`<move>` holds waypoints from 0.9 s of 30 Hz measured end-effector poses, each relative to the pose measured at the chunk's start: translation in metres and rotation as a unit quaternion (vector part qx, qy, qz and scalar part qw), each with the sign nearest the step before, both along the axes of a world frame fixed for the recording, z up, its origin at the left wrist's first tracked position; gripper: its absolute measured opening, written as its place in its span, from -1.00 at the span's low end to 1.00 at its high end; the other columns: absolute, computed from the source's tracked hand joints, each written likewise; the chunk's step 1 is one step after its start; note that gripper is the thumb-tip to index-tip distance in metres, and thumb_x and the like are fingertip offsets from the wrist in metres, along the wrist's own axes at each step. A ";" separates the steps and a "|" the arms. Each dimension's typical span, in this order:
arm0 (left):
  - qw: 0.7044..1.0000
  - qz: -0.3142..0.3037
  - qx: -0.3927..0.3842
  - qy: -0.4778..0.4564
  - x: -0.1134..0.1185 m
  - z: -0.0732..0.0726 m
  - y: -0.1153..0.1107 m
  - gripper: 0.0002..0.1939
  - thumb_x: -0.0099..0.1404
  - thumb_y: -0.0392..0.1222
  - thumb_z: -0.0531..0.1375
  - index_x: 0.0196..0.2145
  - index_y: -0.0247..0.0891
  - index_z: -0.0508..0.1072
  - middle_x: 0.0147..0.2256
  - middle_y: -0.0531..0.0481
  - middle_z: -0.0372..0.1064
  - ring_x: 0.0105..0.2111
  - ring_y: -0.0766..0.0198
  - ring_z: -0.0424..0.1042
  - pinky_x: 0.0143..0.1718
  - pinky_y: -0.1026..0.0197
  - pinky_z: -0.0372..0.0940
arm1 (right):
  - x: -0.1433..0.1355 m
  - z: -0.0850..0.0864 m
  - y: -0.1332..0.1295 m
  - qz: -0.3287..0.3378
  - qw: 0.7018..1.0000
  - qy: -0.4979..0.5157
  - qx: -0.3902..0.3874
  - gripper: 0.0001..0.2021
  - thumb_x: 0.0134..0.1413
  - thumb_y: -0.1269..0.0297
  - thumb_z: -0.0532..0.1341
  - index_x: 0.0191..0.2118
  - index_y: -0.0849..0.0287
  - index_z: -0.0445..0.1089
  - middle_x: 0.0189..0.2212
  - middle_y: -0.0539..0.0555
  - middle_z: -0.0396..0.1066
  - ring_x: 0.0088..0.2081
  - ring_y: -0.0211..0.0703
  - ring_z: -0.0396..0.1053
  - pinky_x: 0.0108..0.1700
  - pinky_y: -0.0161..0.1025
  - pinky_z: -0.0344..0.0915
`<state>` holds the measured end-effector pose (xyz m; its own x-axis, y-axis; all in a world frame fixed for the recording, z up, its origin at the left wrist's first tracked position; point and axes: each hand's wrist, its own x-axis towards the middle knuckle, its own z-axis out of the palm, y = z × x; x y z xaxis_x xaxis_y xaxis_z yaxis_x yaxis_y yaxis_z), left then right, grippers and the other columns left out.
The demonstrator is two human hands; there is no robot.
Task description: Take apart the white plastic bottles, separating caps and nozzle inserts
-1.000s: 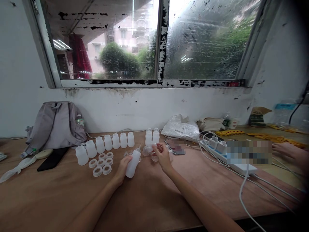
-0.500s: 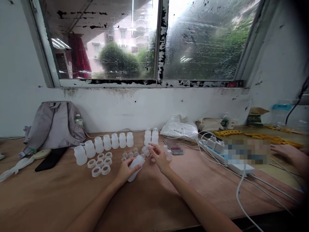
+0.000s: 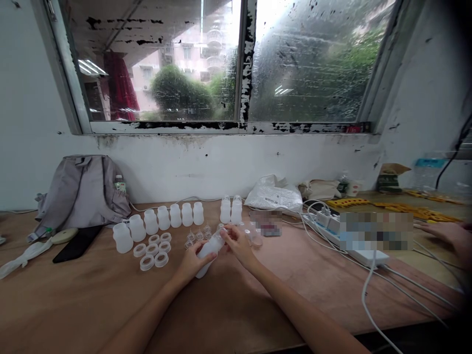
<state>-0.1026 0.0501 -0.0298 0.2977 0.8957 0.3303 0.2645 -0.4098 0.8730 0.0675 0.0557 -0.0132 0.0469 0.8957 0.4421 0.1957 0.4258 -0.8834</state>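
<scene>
My left hand [image 3: 197,258] is wrapped round a frosted white baby bottle [image 3: 210,249], which tilts with its top up and to the right. At that top end, the fingers of my right hand [image 3: 236,241] are closed on a clear cap [image 3: 221,231], partly hidden by them. Small clear teats [image 3: 199,233] sit just behind the bottle. White collar rings [image 3: 147,261] lie to the left, in front of a row of open bottles [image 3: 151,221]. Two capped bottles [image 3: 236,211] stand upright behind my right hand. More clear caps [image 3: 254,237] lie to its right.
A phone [image 3: 271,226] and a plastic bag [image 3: 275,194] lie on the right, near a white power strip [image 3: 363,256] with trailing cables. A grey backpack [image 3: 88,189] and a black phone-like slab [image 3: 77,244] are at the left. Another person's hand [image 3: 442,231] rests at the far right.
My right hand has moved slightly down and left, bringing the clear cap against the bottle's top. My left hand keeps its grip on the bottle, almost unmoved.
</scene>
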 end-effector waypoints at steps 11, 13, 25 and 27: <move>1.000 -0.007 -0.009 -0.005 0.000 -0.002 0.000 -0.55 -0.02 0.02 0.21 -0.20 -0.29 0.38 -0.25 -0.09 0.40 -0.24 0.12 0.35 -0.20 0.19 0.21 | -0.002 0.000 -0.003 0.030 0.999 0.024 -0.014 -0.68 -0.10 0.01 0.14 -0.30 0.15 0.28 -0.58 -0.06 0.23 -0.60 -0.31 0.21 -0.68 -0.39 0.19; 1.000 -0.009 -0.012 -0.005 0.000 -0.001 0.000 -0.55 -0.02 0.02 0.21 -0.20 -0.29 0.38 -0.26 -0.08 0.40 -0.24 0.12 0.35 -0.20 0.18 0.21 | -0.002 -0.001 -0.003 0.038 0.999 0.027 -0.017 -0.69 -0.09 0.02 0.13 -0.29 0.14 0.27 -0.57 -0.05 0.26 -0.57 -0.29 0.24 -0.65 -0.38 0.21; 1.000 -0.008 -0.003 -0.009 0.001 0.000 -0.001 -0.56 -0.02 0.00 0.21 -0.21 -0.30 0.38 -0.27 -0.09 0.40 -0.26 0.12 0.35 -0.21 0.18 0.21 | -0.002 -0.003 -0.001 0.044 0.999 0.028 -0.011 -0.70 -0.09 0.03 0.14 -0.30 0.15 0.25 -0.60 -0.07 0.24 -0.59 -0.31 0.21 -0.65 -0.39 0.23; 1.000 0.000 0.001 -0.011 0.001 0.000 -0.002 -0.57 -0.03 0.00 0.22 -0.22 -0.29 0.38 -0.28 -0.08 0.40 -0.27 0.12 0.35 -0.21 0.18 0.21 | -0.002 -0.003 -0.001 0.047 0.998 0.031 -0.012 -0.71 -0.09 0.03 0.14 -0.31 0.15 0.24 -0.58 -0.06 0.26 -0.59 -0.31 0.23 -0.65 -0.38 0.24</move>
